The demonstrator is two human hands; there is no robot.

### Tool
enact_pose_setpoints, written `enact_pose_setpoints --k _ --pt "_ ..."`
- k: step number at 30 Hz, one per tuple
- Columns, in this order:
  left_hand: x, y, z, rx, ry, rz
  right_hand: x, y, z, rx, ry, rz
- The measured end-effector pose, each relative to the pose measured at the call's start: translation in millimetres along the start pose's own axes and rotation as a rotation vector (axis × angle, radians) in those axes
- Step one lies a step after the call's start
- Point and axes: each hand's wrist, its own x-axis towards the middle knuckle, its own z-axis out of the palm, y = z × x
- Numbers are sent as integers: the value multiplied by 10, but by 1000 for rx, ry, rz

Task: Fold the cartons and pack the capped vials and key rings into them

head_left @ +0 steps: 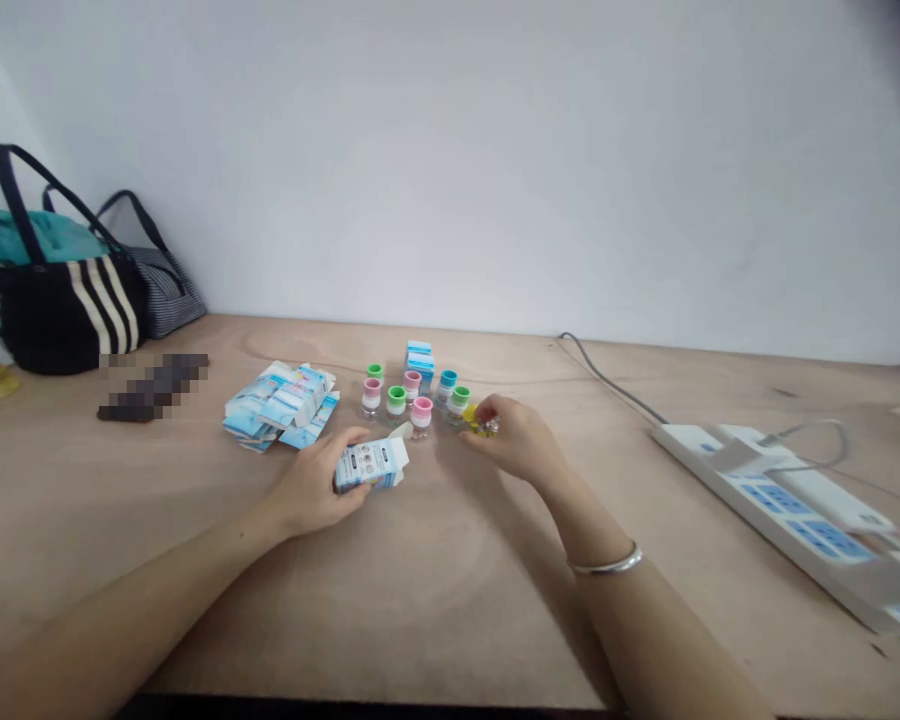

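Observation:
My left hand [313, 486] grips a small white and blue carton [371, 465], its flap standing open at the top. My right hand [515, 436] pinches a small yellow-and-clear item [480, 420] between its fingertips, possibly a vial with a yellow cap. Between the hands stands a loose group of small glass vials [412, 395] with pink, green and teal caps. The nearest pink-capped vial [421, 416] is close to the carton's flap. Behind the vials, several blue and white boxes [420, 358] form a small stack. To the left lies a heap of flat cartons [280, 407].
A wooden table [450, 620] runs to a white wall. A black striped tote [60, 300] and a grey striped bag [166, 290] stand at the back left, beside a pixelated dark object [154, 386]. A white power strip [772, 510] and its cable [607, 378] lie on the right.

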Motion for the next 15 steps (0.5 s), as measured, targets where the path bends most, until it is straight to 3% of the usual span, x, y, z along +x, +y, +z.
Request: enact_pose_setpoints --k 3,9,12,15 --pt "25 7 7 -1 51 37 69 130 31 -91 161 87" --pt "0 -37 33 -2 54 40 106 208 135 -89 123 96" --pt "-14 -68 68 -27 33 41 70 112 116 10 276 32" --pt "-6 -90 122 -68 54 84 -7 -72 112 185 394 -139"
